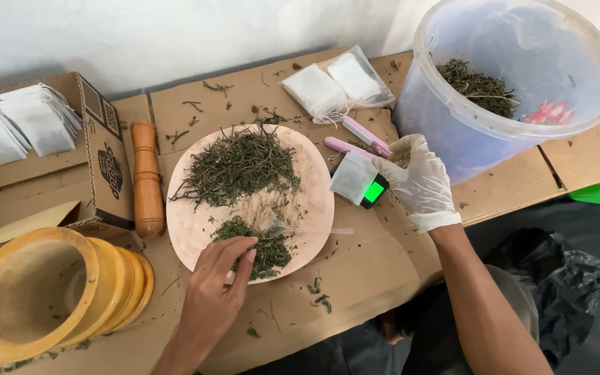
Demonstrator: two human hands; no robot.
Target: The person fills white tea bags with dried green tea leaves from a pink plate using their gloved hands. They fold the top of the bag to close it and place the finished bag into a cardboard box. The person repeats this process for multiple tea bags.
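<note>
My bare left hand [217,285] reaches onto a pink round plate [314,208], its fingertips pinched into the smaller pile of crushed dried herbs [262,250] at the plate's near edge. A larger pile of long dried herbs [241,163] fills the far half. A clear plastic spoon [307,230] lies across the plate just right of my fingers. My right hand [418,184], in a white glove, holds a small white filter bag [352,177] by its edge over a small black scale with a lit green display [374,191].
A big translucent bucket [453,146] with herbs and pink petals stands far right. Packed white bags [335,83], a pink tool [366,135], a wooden pestle [147,177], a yellow wooden mortar [36,292] and a cardboard box [98,160] of empty bags surround the plate.
</note>
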